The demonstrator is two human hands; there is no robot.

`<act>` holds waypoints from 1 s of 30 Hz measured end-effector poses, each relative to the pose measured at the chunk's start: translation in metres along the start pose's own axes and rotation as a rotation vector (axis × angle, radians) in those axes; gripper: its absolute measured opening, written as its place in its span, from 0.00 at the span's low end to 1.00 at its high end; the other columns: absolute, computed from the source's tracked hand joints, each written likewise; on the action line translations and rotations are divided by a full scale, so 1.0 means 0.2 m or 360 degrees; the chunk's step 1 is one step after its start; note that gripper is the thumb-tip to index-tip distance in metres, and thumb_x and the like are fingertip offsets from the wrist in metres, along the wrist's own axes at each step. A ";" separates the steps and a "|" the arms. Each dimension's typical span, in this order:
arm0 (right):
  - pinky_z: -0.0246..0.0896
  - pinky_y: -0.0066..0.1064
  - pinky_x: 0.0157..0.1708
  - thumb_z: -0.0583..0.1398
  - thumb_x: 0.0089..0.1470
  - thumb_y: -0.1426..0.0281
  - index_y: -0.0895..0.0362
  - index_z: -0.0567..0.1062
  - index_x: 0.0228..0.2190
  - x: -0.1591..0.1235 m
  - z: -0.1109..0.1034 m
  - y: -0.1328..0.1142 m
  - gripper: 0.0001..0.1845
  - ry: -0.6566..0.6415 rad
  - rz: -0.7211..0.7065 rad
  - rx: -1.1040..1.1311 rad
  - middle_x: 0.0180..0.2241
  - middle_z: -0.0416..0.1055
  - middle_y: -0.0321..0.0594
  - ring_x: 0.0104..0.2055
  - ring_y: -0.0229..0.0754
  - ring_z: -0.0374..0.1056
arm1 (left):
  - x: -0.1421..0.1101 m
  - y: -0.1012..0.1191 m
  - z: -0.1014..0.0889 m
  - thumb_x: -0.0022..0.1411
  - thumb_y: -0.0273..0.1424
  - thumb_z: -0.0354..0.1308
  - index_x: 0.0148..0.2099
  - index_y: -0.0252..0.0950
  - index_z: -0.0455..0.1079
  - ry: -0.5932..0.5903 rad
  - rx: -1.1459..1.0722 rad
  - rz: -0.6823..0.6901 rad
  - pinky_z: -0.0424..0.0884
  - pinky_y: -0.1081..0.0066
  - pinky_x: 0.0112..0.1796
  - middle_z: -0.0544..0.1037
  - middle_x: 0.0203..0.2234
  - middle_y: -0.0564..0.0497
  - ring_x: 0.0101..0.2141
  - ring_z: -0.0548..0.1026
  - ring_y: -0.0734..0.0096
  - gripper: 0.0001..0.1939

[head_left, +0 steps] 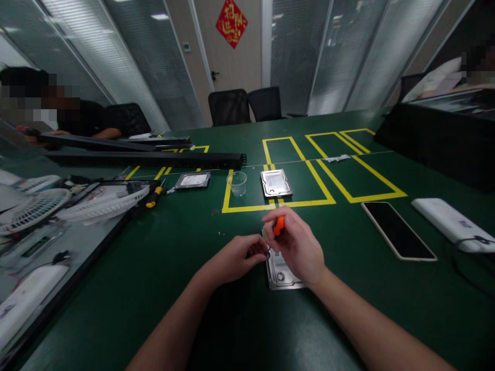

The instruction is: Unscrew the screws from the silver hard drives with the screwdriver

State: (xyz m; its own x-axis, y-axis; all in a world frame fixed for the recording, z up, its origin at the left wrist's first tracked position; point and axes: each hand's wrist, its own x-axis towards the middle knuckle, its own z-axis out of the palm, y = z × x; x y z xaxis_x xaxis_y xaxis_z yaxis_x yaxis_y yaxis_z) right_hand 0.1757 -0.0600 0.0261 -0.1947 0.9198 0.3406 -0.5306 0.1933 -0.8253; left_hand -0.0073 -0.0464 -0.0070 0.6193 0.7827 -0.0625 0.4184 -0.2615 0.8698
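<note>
My right hand (299, 247) is wrapped round the orange-and-black handle of a screwdriver (279, 226), held above a silver hard drive (281, 281). This drive lies flat on the green table, partly covered by the same hand. The screwdriver's shaft and tip are hard to see behind the fingers. At the drive's left edge, my left hand (245, 255) has its fingers pinched together close to the tip; whatever they hold is hidden. Just beyond my hands lies a second silver hard drive (276, 183), with a clear plastic cup (236, 184) to its left.
Another hard drive (193, 180) and a yellow-and-black screwdriver (154, 197) lie left. A tray (116, 221) with white fan parts fills the left side. Long black bars (154, 158) lie behind. A phone (398, 229) and white power bank (456, 224) are right. Two people sit across.
</note>
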 end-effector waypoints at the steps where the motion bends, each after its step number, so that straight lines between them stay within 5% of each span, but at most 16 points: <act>1: 0.53 0.31 0.26 0.55 0.72 0.59 0.55 0.78 0.41 0.00 0.00 0.00 0.17 -0.0019 0.0009 -0.0013 0.27 0.67 0.34 0.24 0.35 0.60 | 0.00 0.00 0.00 0.69 0.26 0.63 0.45 0.35 0.75 0.0003 -0.0003 0.0010 0.70 0.70 0.38 0.80 0.37 0.52 0.36 0.77 0.68 0.03; 5: 0.62 0.31 0.29 0.61 0.69 0.61 0.53 0.74 0.40 0.00 -0.01 0.01 0.08 -0.0102 0.0009 0.0035 0.35 0.73 0.35 0.29 0.36 0.71 | 0.00 0.01 0.00 0.69 0.26 0.63 0.41 0.35 0.74 0.0017 0.0015 0.0027 0.69 0.70 0.37 0.80 0.35 0.53 0.35 0.76 0.69 0.01; 9: 0.56 0.29 0.25 0.64 0.67 0.64 0.50 0.71 0.43 0.00 0.01 0.02 0.07 -0.0106 -0.0002 0.0072 0.38 0.73 0.34 0.24 0.31 0.65 | 0.00 0.02 -0.01 0.69 0.25 0.63 0.42 0.35 0.75 0.0026 -0.0036 0.0059 0.69 0.71 0.37 0.80 0.36 0.53 0.35 0.76 0.69 0.01; 14: 0.58 0.32 0.28 0.55 0.72 0.57 0.55 0.77 0.46 0.01 0.01 0.00 0.17 -0.0140 0.0064 0.0092 0.36 0.72 0.38 0.27 0.34 0.63 | 0.00 0.02 -0.01 0.68 0.25 0.63 0.44 0.35 0.75 0.0021 -0.0043 0.0018 0.69 0.71 0.35 0.79 0.35 0.53 0.33 0.75 0.70 0.02; 20: 0.64 0.31 0.32 0.64 0.66 0.64 0.54 0.70 0.39 0.09 0.00 -0.05 0.08 -0.0284 0.0171 -0.0056 0.39 0.76 0.38 0.32 0.36 0.71 | 0.00 0.02 -0.01 0.68 0.26 0.63 0.49 0.35 0.73 0.0010 -0.0061 -0.0012 0.72 0.69 0.40 0.81 0.40 0.50 0.38 0.78 0.66 0.08; 24: 0.56 0.30 0.26 0.60 0.67 0.66 0.53 0.69 0.43 0.15 0.01 -0.06 0.05 -0.0427 0.0358 0.0079 0.34 0.76 0.35 0.25 0.34 0.63 | 0.00 0.00 0.00 0.68 0.29 0.64 0.44 0.35 0.74 0.0044 0.0054 -0.0088 0.71 0.69 0.36 0.80 0.35 0.51 0.35 0.76 0.67 0.04; 30: 0.62 0.30 0.33 0.57 0.69 0.62 0.59 0.77 0.38 0.21 -0.02 -0.09 0.15 -0.0590 0.0467 -0.0039 0.34 0.75 0.40 0.31 0.36 0.68 | 0.00 -0.01 -0.01 0.69 0.30 0.63 0.47 0.34 0.74 0.0016 0.0039 -0.0071 0.72 0.69 0.37 0.80 0.37 0.50 0.36 0.76 0.67 0.06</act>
State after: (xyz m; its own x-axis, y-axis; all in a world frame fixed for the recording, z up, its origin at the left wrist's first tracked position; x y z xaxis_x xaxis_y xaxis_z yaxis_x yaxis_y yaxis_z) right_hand 0.1799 -0.0228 0.0529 -0.6171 0.7538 0.2258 -0.3906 -0.0443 -0.9195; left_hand -0.0091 -0.0448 -0.0077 0.5930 0.7995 -0.0961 0.4617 -0.2397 0.8540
